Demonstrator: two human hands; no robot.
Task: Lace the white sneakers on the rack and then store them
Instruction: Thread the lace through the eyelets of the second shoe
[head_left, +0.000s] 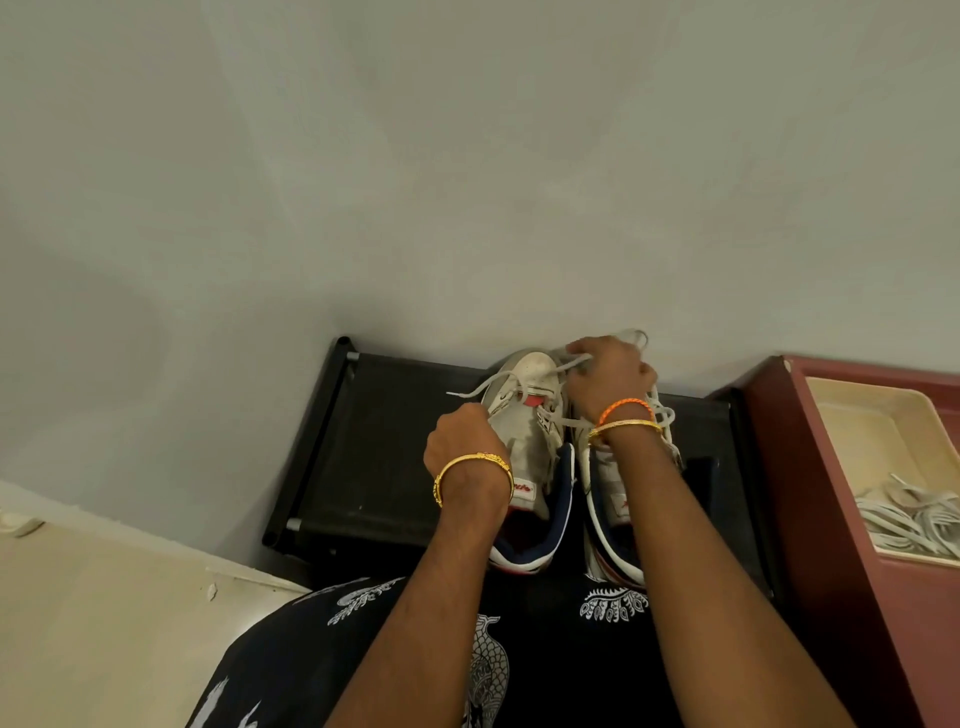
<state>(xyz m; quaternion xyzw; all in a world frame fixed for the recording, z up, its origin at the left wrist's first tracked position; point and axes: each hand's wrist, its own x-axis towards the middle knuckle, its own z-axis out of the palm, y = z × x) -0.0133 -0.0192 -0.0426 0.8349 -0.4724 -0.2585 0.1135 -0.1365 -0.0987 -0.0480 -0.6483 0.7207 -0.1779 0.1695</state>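
My left hand (465, 441) pinched one lace end (462, 396) and my right hand (610, 376) gripped the other, drawing both taut across the left white sneaker (524, 415); the pair sat toes-to-wall along the rack (374, 441)'s back edge.

Both forearms are bare — no sleeves. The left wrist carries a gold bangle (472, 470); the right wrist has a gold bangle (626, 427) and a braided orange band (626, 408). Lower down, a dark garment (545, 649) shows white ornamental prints.
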